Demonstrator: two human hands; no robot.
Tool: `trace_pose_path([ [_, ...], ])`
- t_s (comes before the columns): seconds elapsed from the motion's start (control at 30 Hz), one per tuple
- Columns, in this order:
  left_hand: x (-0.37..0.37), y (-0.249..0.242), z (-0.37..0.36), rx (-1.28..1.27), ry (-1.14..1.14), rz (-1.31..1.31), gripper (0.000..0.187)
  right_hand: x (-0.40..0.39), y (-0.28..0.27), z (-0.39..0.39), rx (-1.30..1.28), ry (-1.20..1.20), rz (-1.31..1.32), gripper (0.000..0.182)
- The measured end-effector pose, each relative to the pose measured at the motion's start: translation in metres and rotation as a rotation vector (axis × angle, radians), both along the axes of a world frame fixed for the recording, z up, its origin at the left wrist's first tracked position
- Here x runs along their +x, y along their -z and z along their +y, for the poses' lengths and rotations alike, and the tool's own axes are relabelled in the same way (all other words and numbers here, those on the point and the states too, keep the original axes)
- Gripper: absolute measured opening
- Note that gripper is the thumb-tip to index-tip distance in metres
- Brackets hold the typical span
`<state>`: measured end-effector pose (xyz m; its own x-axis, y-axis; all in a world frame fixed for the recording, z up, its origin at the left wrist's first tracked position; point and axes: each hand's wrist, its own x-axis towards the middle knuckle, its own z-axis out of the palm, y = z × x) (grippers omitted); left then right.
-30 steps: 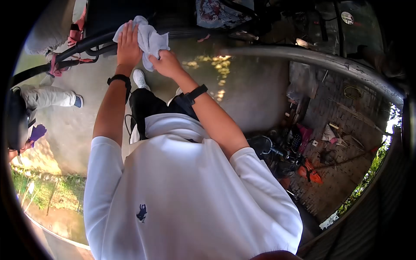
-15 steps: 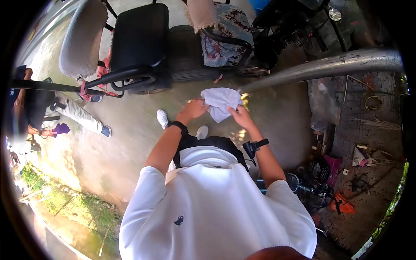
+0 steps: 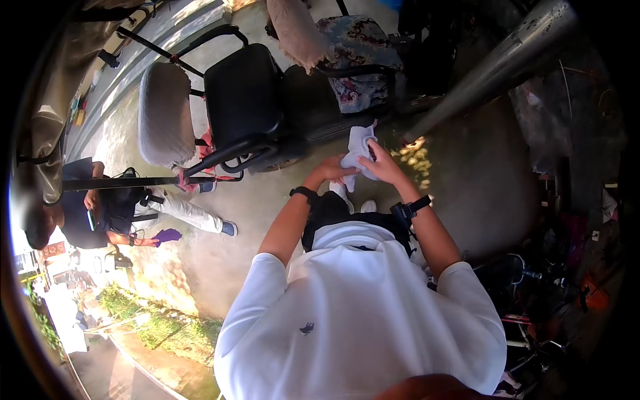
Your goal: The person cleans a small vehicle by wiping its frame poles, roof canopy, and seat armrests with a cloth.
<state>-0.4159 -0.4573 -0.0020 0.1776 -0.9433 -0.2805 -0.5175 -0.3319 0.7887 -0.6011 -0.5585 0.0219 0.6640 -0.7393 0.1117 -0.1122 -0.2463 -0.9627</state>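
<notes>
A light grey-white cloth [image 3: 360, 141] hangs between my hands in front of my waist, bunched narrower and partly folded. My left hand [image 3: 333, 169] grips its lower left edge. On the other side, my right hand [image 3: 383, 164] has its fingers closed on the cloth's right part, thumb toward the middle. Both hands are close together, and some fingertips are hidden in the folds. Beyond them stands a three-wheeled vehicle with a black padded seat [image 3: 243, 87] and a flower-patterned seat cover [image 3: 360, 50].
A slanting metal pole [image 3: 493, 63] rises at the right front. To the left, a person [image 3: 100, 207] holds a purple cloth [image 3: 167, 236] and a phone-like object. A black bar [image 3: 133, 182] extends from the vehicle. A bicycle [image 3: 520, 270] and clutter lie at the lower right.
The cloth has gone from spread out to bunched, and my hands have come closer together. My view has swung left, showing more of the other person and the vehicle's rear.
</notes>
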Motion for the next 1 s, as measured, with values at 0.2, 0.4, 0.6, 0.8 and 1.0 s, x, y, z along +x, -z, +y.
trace_pose_path([
  [0.2,0.039,-0.013,-0.017,0.619,-0.006,0.219,0.071,0.024,-0.019,-0.023,-0.167,-0.024,0.397,0.042],
  [0.4,0.076,-0.034,-0.069,-0.073,-0.335,-0.452,0.044,0.021,0.012,-0.044,-0.108,0.091,0.411,0.04],
  [0.6,0.105,-0.105,-0.143,-0.557,-0.279,-0.78,0.047,0.057,-0.02,-0.082,0.037,0.102,0.172,0.028],
  [0.8,0.112,-0.072,-0.196,-0.113,0.053,-0.767,0.059,0.075,-0.146,-0.083,0.049,-0.345,-0.029,0.044],
  [1.0,0.07,-0.069,-0.229,-0.072,0.023,-0.856,0.062,-0.007,-0.345,-0.086,-0.657,-0.49,-0.278,0.066],
])
